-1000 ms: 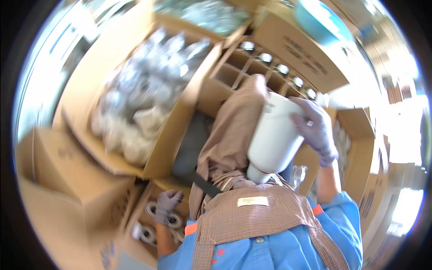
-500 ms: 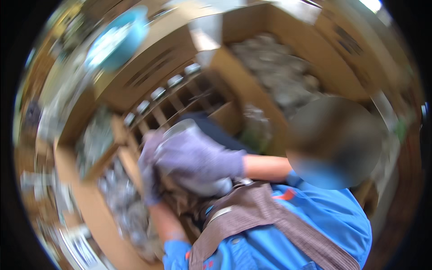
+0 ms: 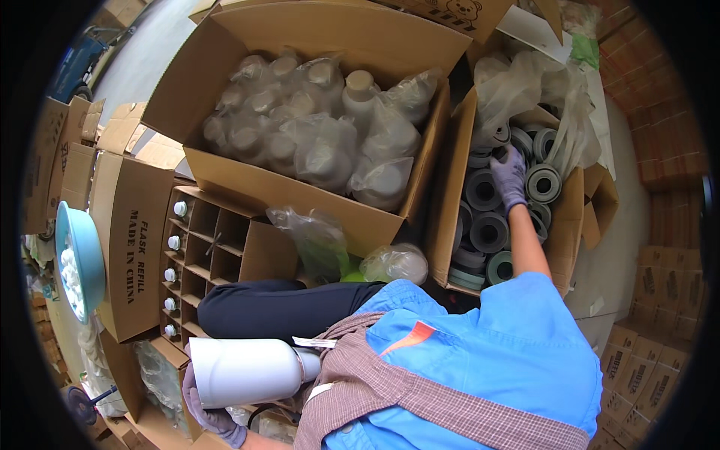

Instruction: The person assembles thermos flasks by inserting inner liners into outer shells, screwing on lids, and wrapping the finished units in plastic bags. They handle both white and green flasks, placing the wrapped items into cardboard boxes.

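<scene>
White flask (image 3: 240, 373): one, on its side, just on the near side of the divided carton (image 3: 279, 253), wide end to the left, narrow end against the checked apron (image 3: 360, 352). Left hand (image 3: 212, 416), gloved: grip clamped on the flask's wide end.

Right hand (image 3: 510, 178), gloved: well to the right of the divided carton, sunk among grey rings (image 3: 490, 231); fingertips partly hidden, so whether the grip closes on a ring cannot be told.

Containers. Divided carton: cells in rows, five white caps (image 3: 174, 242) showing along its left side. Ring carton (image 3: 457, 165), right of it: grey rings, some greenish, partly covered by plastic film (image 3: 510, 82). Large carton (image 3: 300, 187), beyond and to the right of it: bagged flasks (image 3: 322, 150). Small carton (image 3: 131, 360), near side of it, left: clear plastic (image 3: 161, 379).

Surroundings. Blue basin (image 3: 94, 247), left of the divided carton: small white pieces. Clear bags (image 3: 311, 232), just right of it. Dark-trousered leg (image 3: 277, 309), across its near edge, hiding part. Stacked cartons (image 3: 652, 352), far to its right.

Markings. Black capital lettering on the cardboard panel (image 3: 142, 202) left of the divided carton; cartoon animal head on a flap (image 3: 420, 9) well beyond it; dark print on the stacked cartons.
</scene>
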### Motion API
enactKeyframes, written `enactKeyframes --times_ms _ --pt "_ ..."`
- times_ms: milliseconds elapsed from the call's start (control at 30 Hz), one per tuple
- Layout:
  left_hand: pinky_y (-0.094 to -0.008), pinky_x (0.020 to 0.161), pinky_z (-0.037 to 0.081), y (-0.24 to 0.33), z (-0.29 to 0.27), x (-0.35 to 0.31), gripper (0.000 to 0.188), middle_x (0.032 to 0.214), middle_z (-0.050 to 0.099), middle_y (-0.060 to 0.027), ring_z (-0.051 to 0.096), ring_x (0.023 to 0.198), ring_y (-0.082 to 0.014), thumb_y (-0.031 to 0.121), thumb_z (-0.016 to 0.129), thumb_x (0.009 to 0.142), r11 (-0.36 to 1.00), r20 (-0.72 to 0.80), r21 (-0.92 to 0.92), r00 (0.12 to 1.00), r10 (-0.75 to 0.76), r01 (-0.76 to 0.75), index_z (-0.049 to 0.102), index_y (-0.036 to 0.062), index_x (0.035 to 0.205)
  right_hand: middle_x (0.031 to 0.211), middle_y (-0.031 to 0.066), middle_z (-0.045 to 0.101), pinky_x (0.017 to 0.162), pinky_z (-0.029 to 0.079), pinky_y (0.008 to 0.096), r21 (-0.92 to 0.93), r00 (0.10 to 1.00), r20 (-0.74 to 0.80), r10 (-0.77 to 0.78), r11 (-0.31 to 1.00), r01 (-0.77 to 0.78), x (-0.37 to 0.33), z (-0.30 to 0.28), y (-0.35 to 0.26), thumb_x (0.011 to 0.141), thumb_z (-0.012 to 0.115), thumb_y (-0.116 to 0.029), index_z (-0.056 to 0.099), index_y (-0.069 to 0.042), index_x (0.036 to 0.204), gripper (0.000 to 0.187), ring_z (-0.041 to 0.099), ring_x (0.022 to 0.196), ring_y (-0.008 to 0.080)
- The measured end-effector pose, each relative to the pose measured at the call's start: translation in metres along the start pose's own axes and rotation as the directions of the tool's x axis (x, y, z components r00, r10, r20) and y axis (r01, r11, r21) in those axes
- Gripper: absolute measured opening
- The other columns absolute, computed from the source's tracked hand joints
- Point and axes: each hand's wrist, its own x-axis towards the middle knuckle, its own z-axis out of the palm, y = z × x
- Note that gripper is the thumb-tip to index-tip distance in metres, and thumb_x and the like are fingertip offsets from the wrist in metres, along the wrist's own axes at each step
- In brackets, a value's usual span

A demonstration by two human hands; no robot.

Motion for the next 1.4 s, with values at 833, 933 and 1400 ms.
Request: enactKeyframes --times_ms 833,933,1400 --pt "-0.0377 0.113 0.036 -0.017 -0.041 0.018 0.068 0.144 0.047 -0.0187 0.046 0.133 -0.0271 0.021 0.068 0.094 0.857 -0.199 -0.404 0.945 0.258 -0.319 0.034 -0.0052 0.147 0.115 0.0147 0.064 0.091 0.052 0.0396 0.061 0.594 -0.22 -0.774 0.596 0.8 0.013 -0.078 -0.247 0.091 0.057 -0.007 0.056 -0.007 0.126 0.036 0.065 0.105 0.0335" --pt "-0.0386 0.108 0.042 0.009 -0.026 0.051 0.089 0.144 0.045 -0.0181 0.051 0.127 -0.0268 0.042 0.073 0.088 0.848 -0.174 -0.45 0.958 0.226 -0.282 0.028 -0.0035 0.15 0.112 0.0093 0.063 0.089 0.05 0.0321 0.695 0.557 0.005 -0.831 0.403 0.595 -0.114 -0.069 -0.434 0.094 0.063 -0.008 0.062 -0.006 0.12 0.026 0.062 0.1 0.0167" --pt "-0.0275 0.097 0.051 -0.009 -0.052 0.036 0.048 0.123 0.063 -0.0104 0.064 0.107 -0.0149 0.003 0.06 0.094 0.592 -0.434 -0.723 0.901 0.013 -0.357 0.046 0.0044 0.139 0.128 0.022 0.052 0.087 0.052 0.0459 0.695 -0.487 -0.3 -0.82 -0.537 0.478 -0.391 -0.052 -0.601 0.071 0.082 -0.019 0.043 -0.009 0.141 0.08 0.061 0.106 0.04"
